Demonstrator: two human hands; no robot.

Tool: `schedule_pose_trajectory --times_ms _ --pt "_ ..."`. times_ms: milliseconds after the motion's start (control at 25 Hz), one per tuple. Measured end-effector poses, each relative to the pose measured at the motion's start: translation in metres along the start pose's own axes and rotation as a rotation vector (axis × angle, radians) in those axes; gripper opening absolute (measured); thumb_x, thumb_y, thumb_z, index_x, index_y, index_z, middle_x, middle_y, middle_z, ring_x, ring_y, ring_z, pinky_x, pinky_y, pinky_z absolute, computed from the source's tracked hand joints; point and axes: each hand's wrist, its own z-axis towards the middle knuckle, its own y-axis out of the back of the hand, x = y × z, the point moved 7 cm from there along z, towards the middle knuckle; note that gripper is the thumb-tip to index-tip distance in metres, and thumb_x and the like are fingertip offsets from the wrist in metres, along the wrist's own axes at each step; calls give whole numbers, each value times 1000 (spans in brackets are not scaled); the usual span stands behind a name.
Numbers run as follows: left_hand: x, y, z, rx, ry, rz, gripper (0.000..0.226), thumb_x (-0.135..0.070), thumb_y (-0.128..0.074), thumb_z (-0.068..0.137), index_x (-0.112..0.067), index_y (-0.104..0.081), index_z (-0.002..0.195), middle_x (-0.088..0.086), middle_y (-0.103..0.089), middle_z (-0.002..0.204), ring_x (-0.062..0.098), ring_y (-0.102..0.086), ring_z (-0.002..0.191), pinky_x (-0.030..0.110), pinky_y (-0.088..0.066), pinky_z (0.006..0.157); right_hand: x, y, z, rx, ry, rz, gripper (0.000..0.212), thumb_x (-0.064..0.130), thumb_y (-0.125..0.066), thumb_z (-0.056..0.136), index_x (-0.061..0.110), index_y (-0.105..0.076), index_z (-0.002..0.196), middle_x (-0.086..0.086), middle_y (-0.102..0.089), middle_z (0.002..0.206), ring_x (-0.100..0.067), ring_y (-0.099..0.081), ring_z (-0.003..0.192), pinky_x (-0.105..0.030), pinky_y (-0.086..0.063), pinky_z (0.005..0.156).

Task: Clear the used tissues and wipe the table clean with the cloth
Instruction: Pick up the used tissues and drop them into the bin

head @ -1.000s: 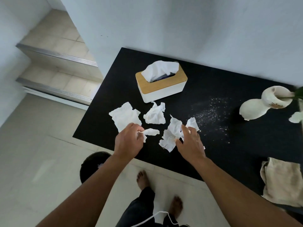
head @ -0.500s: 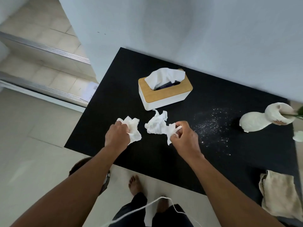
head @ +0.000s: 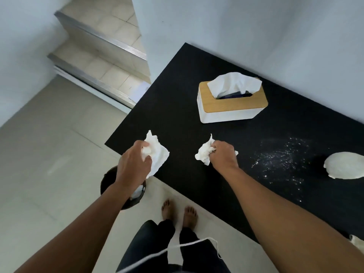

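My left hand point(head: 134, 162) grips a bunch of crumpled white used tissues point(head: 157, 152) at the black table's point(head: 177, 99) near left corner, over its edge. Over the tabletop to the right, my right hand point(head: 223, 156) is closed on a second wad of used tissues point(head: 204, 152). No loose tissue lies on the table. White crumbs or powder point(head: 281, 158) are scattered on the table right of my right hand. A corner of the beige cloth point(head: 357, 242) shows at the right edge.
A dark round bin point(head: 110, 178) stands on the floor below my left forearm, partly hidden. A white tissue box with a wooden lid point(head: 232, 107) sits further back. A white vase lying on its side point(head: 344, 164) is at the right. My bare feet point(head: 179, 213) stand near the table edge.
Both hands have gathered the last loose tissues off the table. My left hand has moved toward the table's left corner above the bin; the view has swung left.
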Motion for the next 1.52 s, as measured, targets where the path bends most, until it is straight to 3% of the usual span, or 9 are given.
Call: schedule_pose_trajectory --times_ms 120,240,520,720,920,1160,1360,1440,1520 --pt "40 5 -29 -38 147 -75 24 -9 -61 89 -15 -72 110 -2 -73 104 14 -59 88 25 -40 78 20 -22 -19 71 100 -80 16 8 -59 92 6 -74 97 -14 -68 96 -31 -68 101 -39 -51 90" --pt "91 13 -59 -82 308 -120 24 -5 -61 88 -11 -75 106 0 -74 104 12 -57 88 15 -36 70 50 -57 -47 119 154 -5 21 10 -60 94 10 -73 110 -14 -61 113 -32 -61 108 -31 -44 82" --pt "235 14 -99 -9 505 -99 29 -5 -59 88 -10 -77 110 7 -74 116 30 -68 107 30 -43 85 172 -173 -106 301 379 79 7 8 -69 83 6 -66 89 -9 -68 87 -26 -63 80 -32 -46 67" --pt "325 -9 -93 -17 552 -99 31 -8 -57 89 -7 -77 113 10 -74 117 33 -68 108 31 -42 85 220 -285 -97 373 247 95 18 6 -66 82 9 -71 100 -3 -68 87 -26 -63 84 -25 -39 68" --pt "393 -69 -57 54 586 -124 30 -6 -52 88 -3 -75 108 16 -73 111 37 -65 101 32 -39 78 215 -383 -40 340 -13 110 14 8 -56 91 14 -68 93 -7 -64 90 -28 -56 86 -24 -37 70" --pt "421 -103 -29 251 642 -257 59 -5 -54 88 -20 -57 146 7 -62 144 27 -59 129 38 -52 103 210 -460 -21 545 -63 182 65 7 -64 84 20 -53 147 -6 -62 139 -24 -62 124 -38 -51 107" --pt "416 -80 -41 299 592 -240 53 -4 -50 91 -22 -63 139 6 -68 128 24 -63 105 20 -45 67 205 -440 -32 534 -72 233 54 5 -63 91 15 -57 144 -4 -65 139 -20 -62 129 -38 -48 112" --pt "406 -67 -45 294 550 -193 45 -4 -49 92 -20 -68 129 6 -73 113 26 -66 96 21 -44 65 204 -425 -39 524 -60 243 52 5 -63 92 13 -59 142 -4 -67 137 -18 -63 128 -38 -49 112" --pt "390 -54 -48 291 533 -198 44 -7 -49 95 -19 -66 133 8 -74 119 24 -66 95 20 -44 64 205 -405 -47 508 -45 268 49 5 -63 93 12 -60 141 -4 -68 136 -18 -63 127 -38 -49 111"
